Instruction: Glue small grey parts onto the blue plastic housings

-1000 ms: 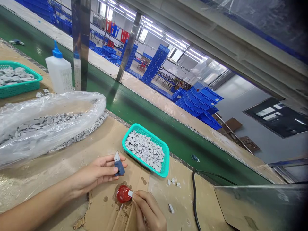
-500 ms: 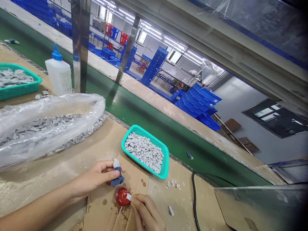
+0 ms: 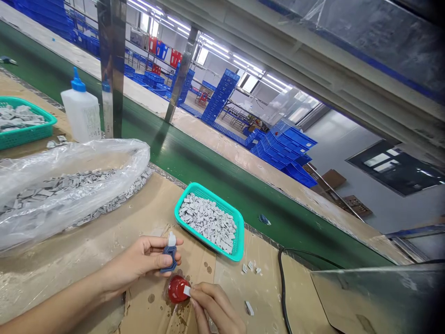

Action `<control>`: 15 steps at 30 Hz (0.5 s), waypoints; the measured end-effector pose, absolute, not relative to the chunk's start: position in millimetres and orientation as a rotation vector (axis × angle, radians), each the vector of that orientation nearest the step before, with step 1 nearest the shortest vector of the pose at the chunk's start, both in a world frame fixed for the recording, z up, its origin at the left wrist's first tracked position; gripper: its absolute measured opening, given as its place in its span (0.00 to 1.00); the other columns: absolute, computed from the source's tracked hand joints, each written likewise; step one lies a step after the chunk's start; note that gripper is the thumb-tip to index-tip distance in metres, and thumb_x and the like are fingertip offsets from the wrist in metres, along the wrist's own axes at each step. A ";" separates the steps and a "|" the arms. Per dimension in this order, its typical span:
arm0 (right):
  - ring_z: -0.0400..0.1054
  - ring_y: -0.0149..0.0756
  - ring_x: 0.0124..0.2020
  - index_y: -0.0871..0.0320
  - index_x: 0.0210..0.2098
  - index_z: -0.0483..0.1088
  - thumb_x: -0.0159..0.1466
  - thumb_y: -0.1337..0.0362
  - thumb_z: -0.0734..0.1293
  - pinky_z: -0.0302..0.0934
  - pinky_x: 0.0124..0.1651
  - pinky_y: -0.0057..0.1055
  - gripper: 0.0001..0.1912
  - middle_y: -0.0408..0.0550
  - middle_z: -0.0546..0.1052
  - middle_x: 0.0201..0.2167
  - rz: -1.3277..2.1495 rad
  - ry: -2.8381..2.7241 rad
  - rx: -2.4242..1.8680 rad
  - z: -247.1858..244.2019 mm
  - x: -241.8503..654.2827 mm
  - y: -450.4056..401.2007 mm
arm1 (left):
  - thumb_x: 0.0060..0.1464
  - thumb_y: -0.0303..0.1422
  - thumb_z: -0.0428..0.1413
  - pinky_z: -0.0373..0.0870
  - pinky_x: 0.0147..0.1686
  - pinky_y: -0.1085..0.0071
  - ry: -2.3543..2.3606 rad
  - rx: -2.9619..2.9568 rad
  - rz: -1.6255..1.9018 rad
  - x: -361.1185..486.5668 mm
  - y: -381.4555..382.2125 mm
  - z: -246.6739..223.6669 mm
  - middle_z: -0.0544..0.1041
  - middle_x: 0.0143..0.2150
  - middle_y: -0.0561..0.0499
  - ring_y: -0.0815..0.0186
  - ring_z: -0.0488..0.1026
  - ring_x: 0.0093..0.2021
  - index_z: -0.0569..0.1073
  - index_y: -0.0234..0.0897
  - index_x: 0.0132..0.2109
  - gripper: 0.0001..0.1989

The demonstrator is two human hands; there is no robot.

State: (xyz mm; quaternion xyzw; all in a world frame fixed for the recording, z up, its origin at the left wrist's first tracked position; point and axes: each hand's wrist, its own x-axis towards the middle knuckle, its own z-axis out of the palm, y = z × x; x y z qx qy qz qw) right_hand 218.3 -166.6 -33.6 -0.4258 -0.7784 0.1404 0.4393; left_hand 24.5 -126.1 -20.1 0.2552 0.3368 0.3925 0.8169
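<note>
My left hand (image 3: 153, 257) is closed on a dark blue plastic part (image 3: 168, 259) with a pale grey tip (image 3: 171, 239) at its upper end. Between the thumb and fingers of my right hand (image 3: 217, 304) is a small light grey plastic piece (image 3: 187, 291). That piece is at the rim of a small red cup (image 3: 178, 288), which stands on stained cardboard and looks wet inside. Just beyond my hands is a turquoise basket (image 3: 239, 248) heaped with small grey pieces (image 3: 208, 222).
A clear plastic bag (image 3: 135, 153) of grey pieces lies open at left, near a white bottle (image 3: 81, 113) with a blue cap. Another green basket (image 3: 45, 127) stands behind. A green conveyor belt (image 3: 194, 162) runs across. A black cable (image 3: 282, 287) and loose pieces (image 3: 249, 308) lie at right.
My left hand has turned the dark blue part, so its hollow outline now shows. My right hand keeps the grey piece at the red cup. A dark part on the belt has shifted left.
</note>
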 end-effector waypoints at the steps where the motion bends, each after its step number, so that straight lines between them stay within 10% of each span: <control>1: 0.64 0.31 0.27 0.58 0.31 0.69 0.58 0.74 0.60 0.60 0.29 0.25 0.08 0.48 0.70 0.26 0.337 -1.939 -1.038 -38.2 218.9 -165.9 | 0.43 0.32 0.59 0.66 0.38 0.77 0.716 0.531 0.847 25.0 -125.9 -20.4 0.74 0.35 0.52 0.71 0.69 0.37 0.72 0.39 0.43 0.16; 8: 0.64 0.32 0.26 0.59 0.33 0.70 0.57 0.75 0.60 0.61 0.27 0.27 0.09 0.49 0.71 0.26 0.251 -1.915 -0.958 -51.8 221.4 -161.3 | 0.52 0.31 0.51 0.64 0.45 0.74 0.584 0.455 0.855 24.0 -125.2 -18.9 0.69 0.48 0.46 0.64 0.64 0.50 0.69 0.34 0.46 0.14; 15: 0.65 0.32 0.24 0.57 0.28 0.71 0.56 0.72 0.63 0.61 0.25 0.27 0.06 0.48 0.71 0.24 0.203 -1.782 -1.044 -35.4 214.9 -163.6 | 0.47 0.31 0.56 0.64 0.40 0.76 0.556 0.561 0.840 24.1 -123.5 -21.0 0.70 0.43 0.49 0.71 0.68 0.40 0.67 0.35 0.41 0.12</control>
